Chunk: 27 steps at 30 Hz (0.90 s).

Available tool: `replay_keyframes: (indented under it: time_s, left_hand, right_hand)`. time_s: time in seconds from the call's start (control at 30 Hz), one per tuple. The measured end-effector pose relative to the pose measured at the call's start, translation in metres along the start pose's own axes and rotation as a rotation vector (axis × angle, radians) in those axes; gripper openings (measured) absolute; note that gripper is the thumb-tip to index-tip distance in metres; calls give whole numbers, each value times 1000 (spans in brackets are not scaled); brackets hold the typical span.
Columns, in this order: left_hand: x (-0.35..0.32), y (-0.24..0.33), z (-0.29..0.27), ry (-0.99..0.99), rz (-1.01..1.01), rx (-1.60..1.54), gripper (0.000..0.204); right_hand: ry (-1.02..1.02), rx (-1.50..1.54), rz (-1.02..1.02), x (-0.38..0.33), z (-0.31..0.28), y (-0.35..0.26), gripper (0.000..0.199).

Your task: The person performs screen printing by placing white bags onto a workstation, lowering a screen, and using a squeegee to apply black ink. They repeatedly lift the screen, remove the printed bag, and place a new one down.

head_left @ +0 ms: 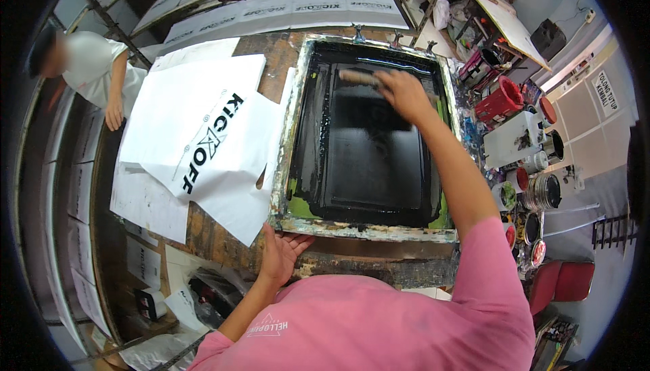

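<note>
A screen-printing frame with paint-stained edges lies on the wooden table before me, its mesh covered in wet black ink. At the far part of the mesh, my right hand is closed round the wooden handle of a squeegee, slightly blurred. My left hand rests at the near left corner of the frame, palm turned up and fingers stretched along the near edge; the thumb touches the corner. Left of the frame lie white plastic bags with black printed lettering, the top one askew.
Hinge clamps stand along the frame's far edge. Ink pots and a red bucket crowd the right side. A person in a white shirt stands at the far left, near racks of printed sheets. A red chair is at lower right.
</note>
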<state>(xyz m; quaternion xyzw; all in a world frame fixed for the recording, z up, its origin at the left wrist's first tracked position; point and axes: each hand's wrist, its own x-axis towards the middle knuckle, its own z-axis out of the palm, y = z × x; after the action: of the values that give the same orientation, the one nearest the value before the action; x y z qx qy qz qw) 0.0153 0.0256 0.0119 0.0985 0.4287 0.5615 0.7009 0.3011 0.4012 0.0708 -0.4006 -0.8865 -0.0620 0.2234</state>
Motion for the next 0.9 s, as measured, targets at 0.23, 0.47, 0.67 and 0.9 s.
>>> replay_keyframes:
  time_s: [0.23, 0.47, 0.67, 0.9]
  left_hand:
    - [-1, -9, -14, 33, 27, 96, 97]
    - [-1, -9, -14, 15, 33, 54, 95]
    - [-2, -5, -14, -61, 78, 37, 110]
    - [-2, -6, -11, -99, 108, -21, 108]
  right_hand:
    - [-51, -108, 93, 49, 70, 42, 34]
    - [-83, -99, 100, -36, 31, -46, 34]
    - [-196, 38, 136, -129, -36, -145, 39]
    - [-356, 102, 179, -180, -88, -208, 35]
